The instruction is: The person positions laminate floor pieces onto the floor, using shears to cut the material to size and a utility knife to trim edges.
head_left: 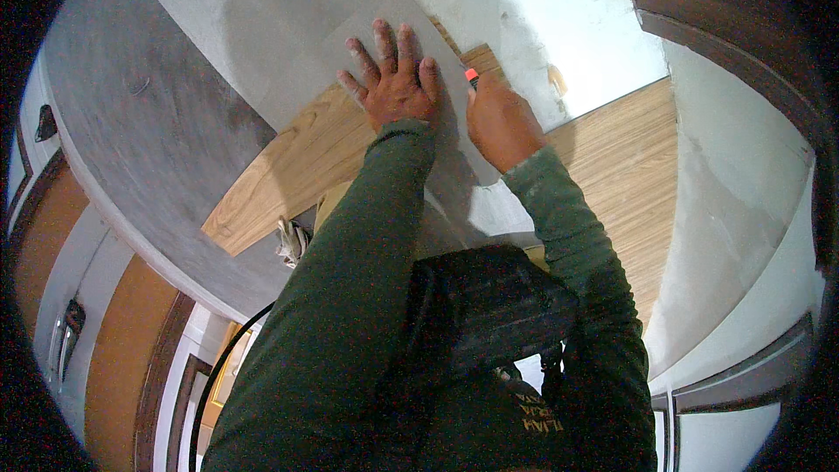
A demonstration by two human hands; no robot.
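My left hand (399, 87) lies flat with fingers spread on a grey sheet (350, 35). The sheet's right edge runs beside a narrow strip of wood-grain board (481, 59). At that edge my right hand (507, 127) is closed round a slim tool with a red and black end (473, 78), which looks like a utility knife. Its thin front end points up and left along the edge; most of the handle is hidden in my fist. Wood-grain board (288, 166) also shows at the left, below my left hand.
To the right lies a wider wood-grain panel (620, 175), beside a white, smudged surface (577, 26). Dark brown stepped trim (734, 9) curves along the upper right. A crumpled pale cloth (293, 242) sits near my left forearm, and a black cable (229, 350) hangs at lower left.
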